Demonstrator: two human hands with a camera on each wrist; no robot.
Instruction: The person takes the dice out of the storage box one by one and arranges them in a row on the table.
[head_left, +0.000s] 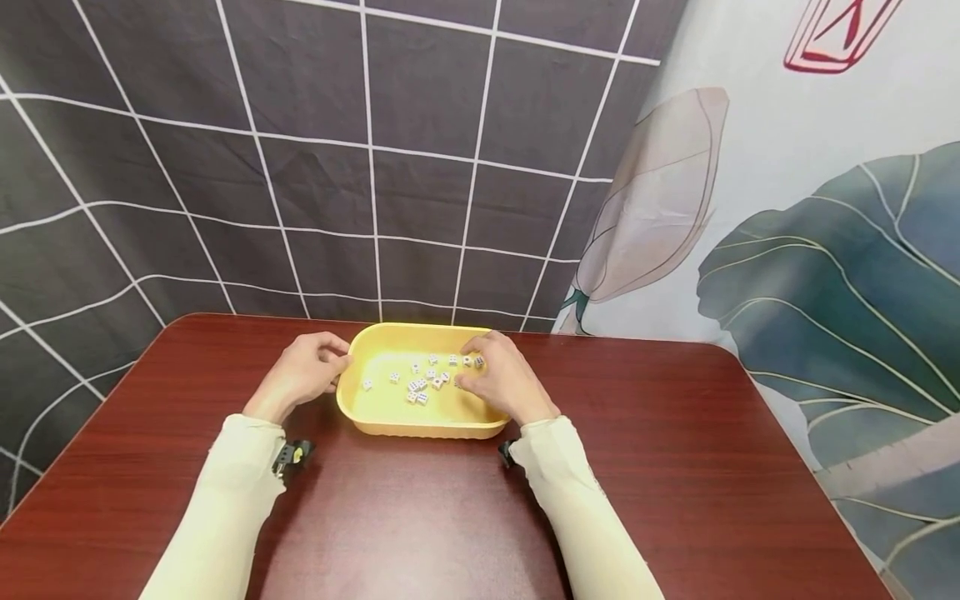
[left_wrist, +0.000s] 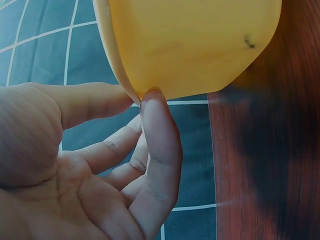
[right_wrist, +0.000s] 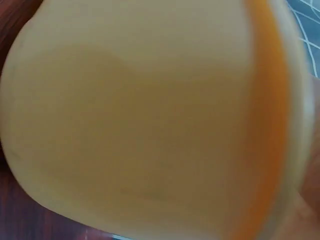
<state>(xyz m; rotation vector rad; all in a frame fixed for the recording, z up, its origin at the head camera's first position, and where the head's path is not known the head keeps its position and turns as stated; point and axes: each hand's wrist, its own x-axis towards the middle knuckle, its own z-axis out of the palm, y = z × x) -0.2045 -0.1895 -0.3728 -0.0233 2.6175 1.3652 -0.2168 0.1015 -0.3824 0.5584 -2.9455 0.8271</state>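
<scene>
A shallow yellow plastic tray (head_left: 420, 431) stands near the table's back edge, with several white dice (head_left: 417, 385) scattered over its floor. My left hand (head_left: 306, 372) pinches the tray's left rim; in the left wrist view the thumb and a finger (left_wrist: 162, 130) meet at the edge. Over the tray's right end reaches my right hand (head_left: 506, 377), thumb and forefinger spread apart, with dice visible in the gap between them. Its other fingers are hidden. The tray's outer wall (right_wrist: 150, 125) fills most of the right wrist view and covers the right fingertips.
The tray rests on a glossy reddish-brown table (head_left: 675, 467). Behind it hangs a dark grey cloth (head_left: 300, 192) with white grid lines. To the right is a pale cloth (head_left: 757, 208) printed with large leaves.
</scene>
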